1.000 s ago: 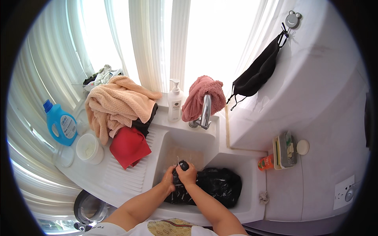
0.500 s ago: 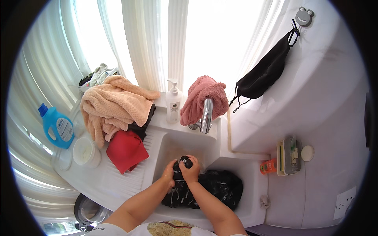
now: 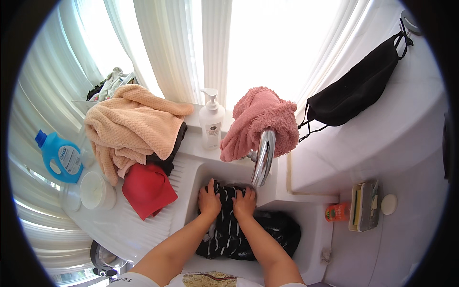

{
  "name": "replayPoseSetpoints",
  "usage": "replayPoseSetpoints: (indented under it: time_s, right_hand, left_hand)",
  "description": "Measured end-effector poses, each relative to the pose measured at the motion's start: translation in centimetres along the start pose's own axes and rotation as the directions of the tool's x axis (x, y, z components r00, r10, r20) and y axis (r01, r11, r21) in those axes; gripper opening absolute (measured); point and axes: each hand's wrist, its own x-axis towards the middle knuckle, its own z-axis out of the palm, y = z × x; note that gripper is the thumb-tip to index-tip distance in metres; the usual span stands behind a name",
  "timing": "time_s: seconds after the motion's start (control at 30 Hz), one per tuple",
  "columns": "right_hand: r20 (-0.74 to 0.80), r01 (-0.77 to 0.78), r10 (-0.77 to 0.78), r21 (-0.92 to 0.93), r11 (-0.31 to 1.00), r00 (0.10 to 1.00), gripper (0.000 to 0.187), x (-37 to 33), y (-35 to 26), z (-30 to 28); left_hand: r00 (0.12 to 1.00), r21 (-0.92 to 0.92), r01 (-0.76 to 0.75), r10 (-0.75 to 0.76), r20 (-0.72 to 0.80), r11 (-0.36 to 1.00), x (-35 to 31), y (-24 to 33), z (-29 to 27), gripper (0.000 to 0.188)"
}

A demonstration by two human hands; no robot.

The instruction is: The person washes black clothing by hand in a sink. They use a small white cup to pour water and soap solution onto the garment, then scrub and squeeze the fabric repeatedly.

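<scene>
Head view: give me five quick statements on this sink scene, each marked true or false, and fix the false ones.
1. The left hand and right hand are both on the black cloth. True.
2. The red cloth is inside the sink. False: the red cloth lies on the ribbed board left of the basin.
3. The pink towel covers part of the tap. True.
4. The blue bottle stands right of the sink. False: the blue bottle is at the far left.
5. The black mask hangs at the right. True.
</scene>
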Motion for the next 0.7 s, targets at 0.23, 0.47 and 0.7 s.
replayPoseSetpoints:
  time_s: [0.23, 0.47, 0.7]
  right_hand:
    - [0.361, 0.084, -0.030, -0.135, 0.987, 0.932, 0.040, 0.0, 2.7, 7.7]
    - [0.236, -0.253, 0.190, 0.274, 0.928, 0.953, 0.056, 0.5, 0.2, 0.9]
    - [0.584, -0.398, -0.009, 0.565, 0.723, 0.812, 0.039, 0.2, -3.0, -6.7]
  left_hand:
    - [0.975, 0.265, -0.096, 0.037, 0.218, 0.959, 0.6, -4.4, 7.0, 0.045]
    - [0.979, -0.380, 0.199, -0.203, 0.030, 0.903, 1.4, -4.3, 6.4, 0.029]
    - [0.707, -0.743, 0.628, -0.230, 0.669, -0.230, 0.9, -4.9, 4.4, 0.042]
